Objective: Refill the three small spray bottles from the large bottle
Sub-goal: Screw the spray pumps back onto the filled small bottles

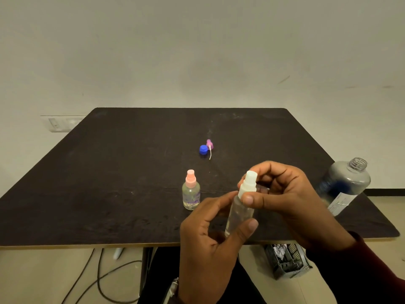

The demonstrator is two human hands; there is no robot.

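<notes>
Fingers (248, 199): right ones are pinched on the white spray top (248, 183)
Left hand (210, 235): clear bottle (240, 212) is gripped
Large bottle (344, 185): uncapped, far right
Blue cap (203, 149): far centre

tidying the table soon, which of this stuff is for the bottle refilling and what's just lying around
For the job: clear spray bottle in both hands, peach-capped spray bottle, large bottle, blue cap, pink spray head.
Lying about: floor cables, basket.

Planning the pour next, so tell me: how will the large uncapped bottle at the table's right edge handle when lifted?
The large bottle looks mostly empty, so probably light. Its clear thin walls may flex under a grip. With its neck open, any liquid left could spill if tipped.
</notes>
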